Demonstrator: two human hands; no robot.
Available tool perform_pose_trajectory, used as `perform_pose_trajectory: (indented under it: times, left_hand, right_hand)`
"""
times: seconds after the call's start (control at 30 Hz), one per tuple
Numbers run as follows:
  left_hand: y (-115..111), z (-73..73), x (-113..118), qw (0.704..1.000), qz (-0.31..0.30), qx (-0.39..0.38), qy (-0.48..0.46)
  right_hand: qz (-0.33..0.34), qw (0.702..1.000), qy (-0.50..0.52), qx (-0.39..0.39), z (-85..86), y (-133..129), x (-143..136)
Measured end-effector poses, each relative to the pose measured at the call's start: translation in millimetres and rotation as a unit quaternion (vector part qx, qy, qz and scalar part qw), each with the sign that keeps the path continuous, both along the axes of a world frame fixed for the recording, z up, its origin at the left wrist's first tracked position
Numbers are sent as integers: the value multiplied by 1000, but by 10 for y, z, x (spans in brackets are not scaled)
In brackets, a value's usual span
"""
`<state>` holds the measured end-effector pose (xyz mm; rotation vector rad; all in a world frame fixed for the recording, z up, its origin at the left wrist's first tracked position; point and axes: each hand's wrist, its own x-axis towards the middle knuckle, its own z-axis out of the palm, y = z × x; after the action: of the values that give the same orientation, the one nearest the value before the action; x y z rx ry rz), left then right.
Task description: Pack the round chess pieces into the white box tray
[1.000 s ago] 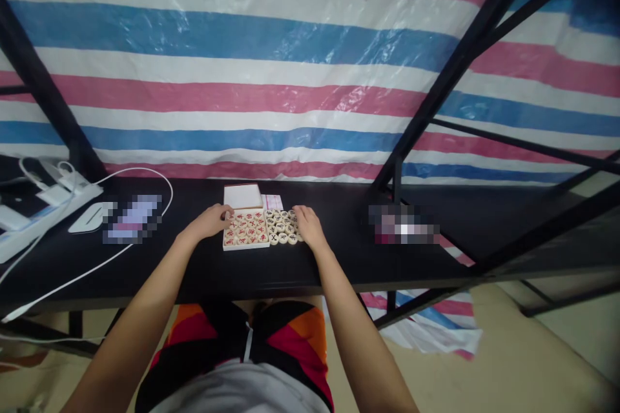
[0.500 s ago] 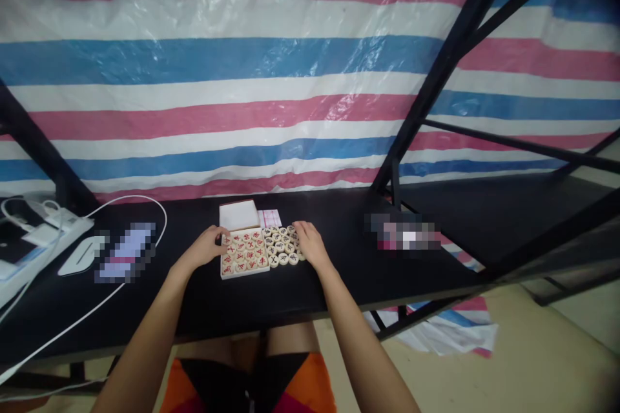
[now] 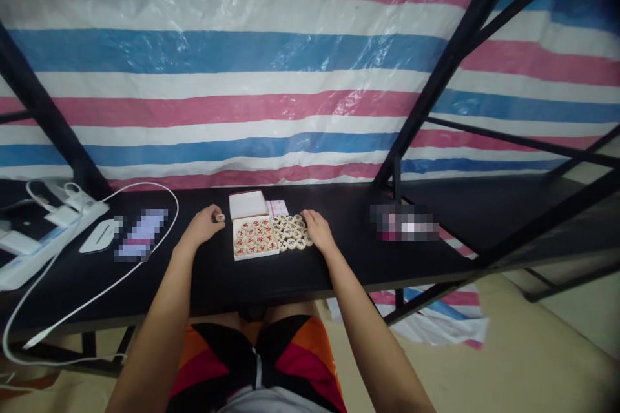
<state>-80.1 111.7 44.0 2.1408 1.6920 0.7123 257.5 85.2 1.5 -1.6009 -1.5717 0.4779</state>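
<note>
A round wooden piece point(image 3: 220, 217) is pinched between the thumb and fingers of my left hand point(image 3: 205, 226), a little left of the white box point(image 3: 256, 254). Rows of round pieces with red characters point(image 3: 255, 232) fill most of that box. Against its right side, several pieces with black characters point(image 3: 290, 232) lie in rows on the black table. My right hand point(image 3: 317, 230) rests along their right edge, fingers stretched out and touching the outer pieces.
Behind the box stand a white lid point(image 3: 247, 204) and a pink-and-white card point(image 3: 278, 208). To the left are a power strip point(image 3: 62, 239), a white cable point(image 3: 177, 206), a white device point(image 3: 99, 237) and a blurred phone point(image 3: 144, 233). Another blurred item point(image 3: 407, 224) lies right.
My left hand has moved left, off the box's upper left corner, with a piece now between its fingers. My right hand stays beside the black-character pieces. The view has shifted slightly.
</note>
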Motion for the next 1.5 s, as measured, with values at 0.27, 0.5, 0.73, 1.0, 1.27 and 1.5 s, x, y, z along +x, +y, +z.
perform_pose_trajectory:
  times: [0.27,0.5,0.73,1.0,1.27,1.5]
  left_hand:
    - [-14,-31,-42,996,-62,-54,-21]
    - [-50,1,-8,995,-78,-54,-18]
    - [-182,94,287,993,-106,33,28]
    - [-201,38,416,984,-131,44,115]
    - [-147,-9,320,984,-115,41,128]
    - [-146,20,329,989,-129,37,59]
  right_hand:
    - [6,999,-38,7,-29,-2,-27]
    - [-14,1000,-6,21,-22,8,-16]
    - [-11,999,-13,27,-47,24,-14]
    - [-11,1000,-4,23,-44,38,-8]
    - [-12,1000,-9,16,-13,14,-17]
    - [-11,1000,0,8,-15,22,3]
